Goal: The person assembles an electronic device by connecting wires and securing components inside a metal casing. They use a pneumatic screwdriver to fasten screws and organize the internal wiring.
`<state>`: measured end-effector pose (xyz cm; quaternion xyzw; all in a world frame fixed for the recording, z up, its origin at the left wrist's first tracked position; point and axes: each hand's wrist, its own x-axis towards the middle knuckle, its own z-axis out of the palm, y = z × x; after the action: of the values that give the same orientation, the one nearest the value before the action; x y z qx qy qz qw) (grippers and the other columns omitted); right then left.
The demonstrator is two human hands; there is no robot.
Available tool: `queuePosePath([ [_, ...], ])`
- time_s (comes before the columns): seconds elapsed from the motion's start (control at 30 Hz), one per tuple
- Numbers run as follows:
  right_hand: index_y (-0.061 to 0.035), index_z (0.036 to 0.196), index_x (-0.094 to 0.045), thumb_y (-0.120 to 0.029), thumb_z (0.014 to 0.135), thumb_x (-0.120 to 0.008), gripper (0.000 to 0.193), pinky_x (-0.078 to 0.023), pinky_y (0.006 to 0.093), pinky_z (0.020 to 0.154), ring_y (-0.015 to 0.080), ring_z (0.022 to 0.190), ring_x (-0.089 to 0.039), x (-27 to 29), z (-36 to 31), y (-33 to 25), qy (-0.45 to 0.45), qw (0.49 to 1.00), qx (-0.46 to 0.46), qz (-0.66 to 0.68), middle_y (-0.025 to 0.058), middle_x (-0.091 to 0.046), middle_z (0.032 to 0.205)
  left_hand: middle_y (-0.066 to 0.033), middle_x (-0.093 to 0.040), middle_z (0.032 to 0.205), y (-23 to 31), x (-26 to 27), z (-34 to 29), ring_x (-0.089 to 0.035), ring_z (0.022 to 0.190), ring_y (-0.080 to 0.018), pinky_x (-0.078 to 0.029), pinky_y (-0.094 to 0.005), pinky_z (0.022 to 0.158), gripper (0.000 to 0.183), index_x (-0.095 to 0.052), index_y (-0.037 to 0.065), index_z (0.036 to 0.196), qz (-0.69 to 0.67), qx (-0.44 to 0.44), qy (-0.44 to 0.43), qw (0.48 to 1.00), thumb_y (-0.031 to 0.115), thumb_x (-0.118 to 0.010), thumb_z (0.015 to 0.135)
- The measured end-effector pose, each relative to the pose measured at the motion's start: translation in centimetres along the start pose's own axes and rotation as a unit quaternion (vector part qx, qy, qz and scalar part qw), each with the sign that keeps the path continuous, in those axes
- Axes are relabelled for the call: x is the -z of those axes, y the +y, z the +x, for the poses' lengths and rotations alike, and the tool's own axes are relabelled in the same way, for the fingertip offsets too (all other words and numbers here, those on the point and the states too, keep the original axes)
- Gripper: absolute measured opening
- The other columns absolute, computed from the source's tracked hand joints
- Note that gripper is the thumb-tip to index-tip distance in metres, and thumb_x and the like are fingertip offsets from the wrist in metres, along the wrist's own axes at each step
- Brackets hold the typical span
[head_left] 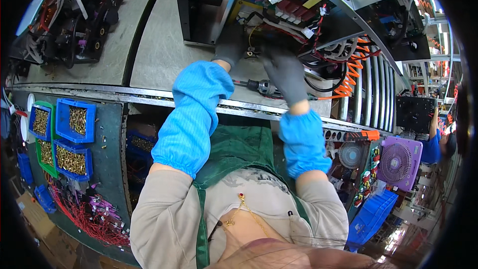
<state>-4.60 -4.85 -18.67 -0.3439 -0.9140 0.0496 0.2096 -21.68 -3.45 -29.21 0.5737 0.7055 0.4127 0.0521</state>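
Observation:
An open metal equipment chassis stands on the bench in front of me, with circuit boards, wire bundles and red components inside. My left hand, in a dark grey glove, reaches to the chassis's near lower edge; its fingers are lost in shadow. Beside it, my right hand, gloved the same, extends to the wiring near that edge, its fingers smeared by motion. Between them shows a small brass-coloured fitting. Just below the hands lies a power screwdriver, joined to an orange coiled hose.
Blue bins of brass fasteners and a bundle of red wires sit on the left side table. Another wired assembly stands at the far left. Metal rollers, a purple fan and another person are at the right.

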Motion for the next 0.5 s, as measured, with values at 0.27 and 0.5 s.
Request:
queuePosePath([
  [0.27, -0.0125, 0.111, -0.059, -0.047, 0.07, -0.064, 0.054, -0.048, 0.0418, 0.078, 0.0294, 0.095, -0.058, 2.1, -7.4, 4.0, -0.244, 0.961, 0.002, -0.132, 0.0137, -0.06, 0.097, -0.0221, -0.059, 0.085, 0.5, -0.3, -0.4, -0.056, 0.079, -0.0393, -0.044, -0.048, 0.073, 0.019, -0.059, 0.001, 0.088, 0.001, -0.032, 0.071, 0.997, 0.018, -0.053, 0.081],
  [0.5, -0.002, 0.091, -0.061, -0.042, 0.069, -0.065, 0.046, -0.048, 0.039, 0.069, 0.0279, 0.073, -0.061, 3.5, -10.2, 4.0, -0.353, 0.907, -0.205, 0.103, 0.0128, -0.062, 0.075, -0.0221, -0.059, 0.083, 0.4, -0.7, -0.4, -0.055, 0.081, -0.0401, -0.044, -0.0476, 0.071, 0.018, -0.059, 0.002, 0.087, -0.02, -0.013, 0.069, 0.997, 0.018, -0.053, 0.081],
])
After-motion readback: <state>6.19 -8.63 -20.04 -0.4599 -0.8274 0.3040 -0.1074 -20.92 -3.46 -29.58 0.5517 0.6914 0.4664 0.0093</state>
